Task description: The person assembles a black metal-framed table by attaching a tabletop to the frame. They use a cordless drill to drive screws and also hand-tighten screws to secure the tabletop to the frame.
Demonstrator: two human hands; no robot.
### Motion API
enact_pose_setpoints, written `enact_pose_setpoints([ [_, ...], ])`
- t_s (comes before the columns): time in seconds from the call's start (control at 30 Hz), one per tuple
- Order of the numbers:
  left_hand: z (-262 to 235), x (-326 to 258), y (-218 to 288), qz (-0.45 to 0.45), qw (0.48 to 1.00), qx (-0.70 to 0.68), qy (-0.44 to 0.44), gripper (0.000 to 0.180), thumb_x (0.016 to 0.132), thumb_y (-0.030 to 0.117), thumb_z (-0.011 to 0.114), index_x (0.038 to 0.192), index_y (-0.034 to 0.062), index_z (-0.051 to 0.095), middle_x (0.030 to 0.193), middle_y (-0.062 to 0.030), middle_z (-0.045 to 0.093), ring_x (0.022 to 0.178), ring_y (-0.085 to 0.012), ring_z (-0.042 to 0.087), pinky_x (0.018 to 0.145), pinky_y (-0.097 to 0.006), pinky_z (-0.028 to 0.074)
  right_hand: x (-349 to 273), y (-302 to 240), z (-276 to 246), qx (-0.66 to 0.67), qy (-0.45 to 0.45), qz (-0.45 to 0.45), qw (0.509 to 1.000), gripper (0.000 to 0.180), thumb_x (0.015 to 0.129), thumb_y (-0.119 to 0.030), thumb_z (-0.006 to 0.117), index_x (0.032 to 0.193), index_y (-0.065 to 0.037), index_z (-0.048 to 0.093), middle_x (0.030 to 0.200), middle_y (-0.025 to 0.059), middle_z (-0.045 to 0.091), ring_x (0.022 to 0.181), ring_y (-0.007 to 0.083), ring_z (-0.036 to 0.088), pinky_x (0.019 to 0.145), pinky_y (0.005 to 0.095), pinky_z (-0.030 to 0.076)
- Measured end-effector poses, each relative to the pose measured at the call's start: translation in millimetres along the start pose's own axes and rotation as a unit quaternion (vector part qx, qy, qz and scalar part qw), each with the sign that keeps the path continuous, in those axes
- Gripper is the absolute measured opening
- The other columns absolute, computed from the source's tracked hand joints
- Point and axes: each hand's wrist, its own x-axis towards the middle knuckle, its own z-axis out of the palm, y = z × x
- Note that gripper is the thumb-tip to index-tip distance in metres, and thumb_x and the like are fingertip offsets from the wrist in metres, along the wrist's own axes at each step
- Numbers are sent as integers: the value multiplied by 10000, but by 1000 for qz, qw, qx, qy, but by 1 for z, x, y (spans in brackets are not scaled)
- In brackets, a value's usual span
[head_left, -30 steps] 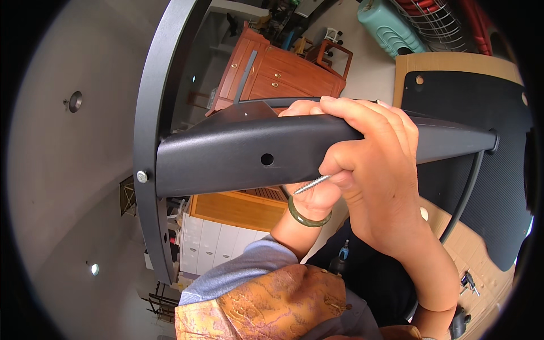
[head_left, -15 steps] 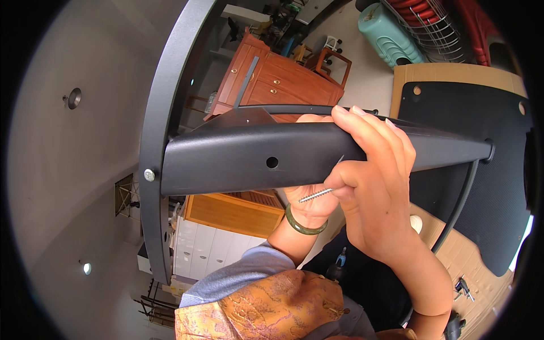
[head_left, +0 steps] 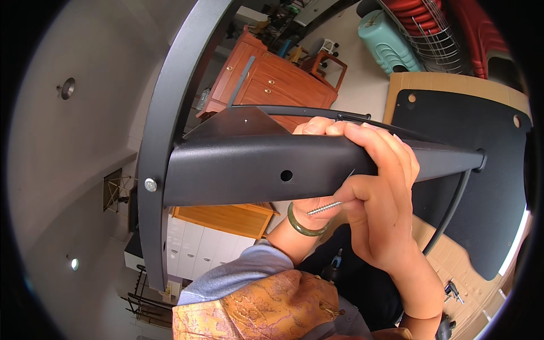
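Observation:
A black metal beam (head_left: pixel 238 170) with a round hole (head_left: pixel 287 175) runs across the view in front of me. My left hand (head_left: pixel 317 126) reaches up behind it, fingers curled over its top edge; most of the palm is hidden. In front, my right hand (head_left: pixel 379 215) pinches a long silver bolt (head_left: pixel 324 208) between thumb and forefinger, its threaded end pointing left, below the hole. The other fingers of that hand rest over the beam's top. A curved black frame bar (head_left: pixel 156 130) crosses the beam's left end, with a bolt head (head_left: pixel 150 185) in it.
On cardboard (head_left: pixel 453 82) at the right lies a black perforated board (head_left: pixel 470 187). Small tools (head_left: pixel 453 292) lie at the lower right. Beyond the beam stand a reddish wooden cabinet (head_left: pixel 283 85), a teal case (head_left: pixel 388 42) and red stacked chairs (head_left: pixel 419 17).
The beam and both hands sit slightly lower in view, and the beam's hole is a little further right. More left-hand fingers show over the top edge. The bolt stays pinched in my right hand.

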Motion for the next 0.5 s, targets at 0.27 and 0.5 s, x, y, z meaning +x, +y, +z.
enact_pose_setpoints([
  [0.27,7,-1,10,-50,995,-12,81,135,841,159,611,940,132,523,963,14,540,1025,-157,493,999,-370,369,1,-4,-1,-2,38,10,999,42,870,-77,566,868,-49,534,1180,213,516,1116,363,517,973,451,365],
  [0.5,-2,2,11,-57,995,-26,76,217,806,158,672,990,137,559,996,39,511,1046,-156,459,1005,-368,375,1,-17,-7,-32,93,3,995,176,771,65,628,922,-17,588,815,73,486,727,206,470,697,328,450],
])
